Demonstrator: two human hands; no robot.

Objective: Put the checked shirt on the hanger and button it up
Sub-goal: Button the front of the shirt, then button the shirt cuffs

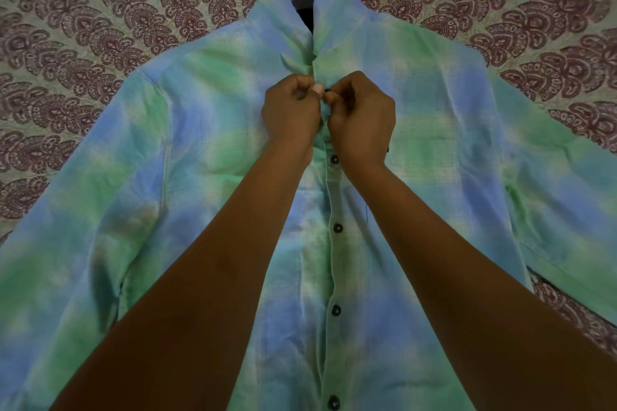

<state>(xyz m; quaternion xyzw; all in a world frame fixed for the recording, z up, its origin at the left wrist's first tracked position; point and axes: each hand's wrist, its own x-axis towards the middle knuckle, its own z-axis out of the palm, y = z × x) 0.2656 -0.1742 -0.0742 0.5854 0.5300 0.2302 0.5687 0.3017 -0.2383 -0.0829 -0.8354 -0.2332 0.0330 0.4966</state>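
The left hand (292,110) and right hand (362,117) are crowding the upper placket; the shirt (200,150) is blanketing the patterned cloth (100,10), leaving open room beyond its shoulders.

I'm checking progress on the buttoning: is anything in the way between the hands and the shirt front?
Nothing visible. The left hand and right hand both pinch the shirt at its front opening, with no other thing between them.
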